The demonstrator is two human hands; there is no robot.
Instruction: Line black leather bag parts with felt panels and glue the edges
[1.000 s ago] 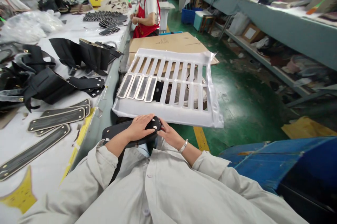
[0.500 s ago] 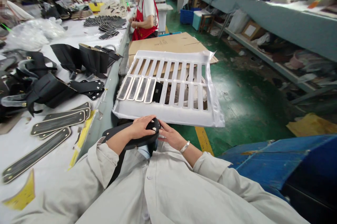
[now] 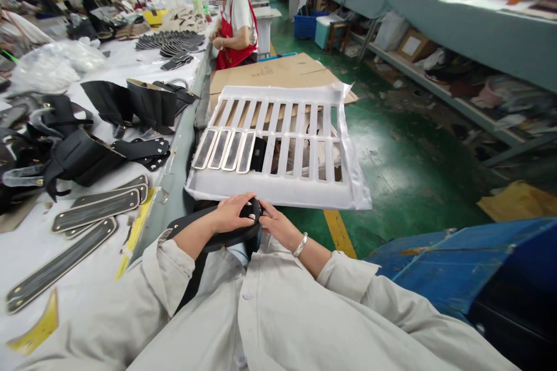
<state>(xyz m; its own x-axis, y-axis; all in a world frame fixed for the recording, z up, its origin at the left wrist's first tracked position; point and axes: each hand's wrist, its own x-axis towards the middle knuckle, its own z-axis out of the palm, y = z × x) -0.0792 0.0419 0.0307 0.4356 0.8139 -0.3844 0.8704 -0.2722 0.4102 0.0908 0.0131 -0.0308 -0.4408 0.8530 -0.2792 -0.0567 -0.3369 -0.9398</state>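
A black leather bag piece (image 3: 235, 236) with a rounded end lies across my lap, close to my body. Draped over its top is my left hand (image 3: 230, 214), fingers curled around the piece near the end. My right hand (image 3: 279, 227) pinches that rounded end from the right side, and its fingertips partly hide what they grip. Just beyond both hands is a white slotted rack (image 3: 270, 186). Several dark strips with pale borders (image 3: 220, 150) stand in its left slots, beside a black piece (image 3: 259, 155).
On the white table (image 3: 98, 272) to my left lie long riveted strips (image 3: 61, 265) and black leather bag parts (image 3: 82, 153). Cardboard (image 3: 274, 72) lies behind the rack. A person in a red apron (image 3: 237, 40) works farther off. A blue bin (image 3: 435, 266) is at right.
The view has shifted slightly. Both hands stay on the black leather bag piece, with the right fingers moved slightly at its end.
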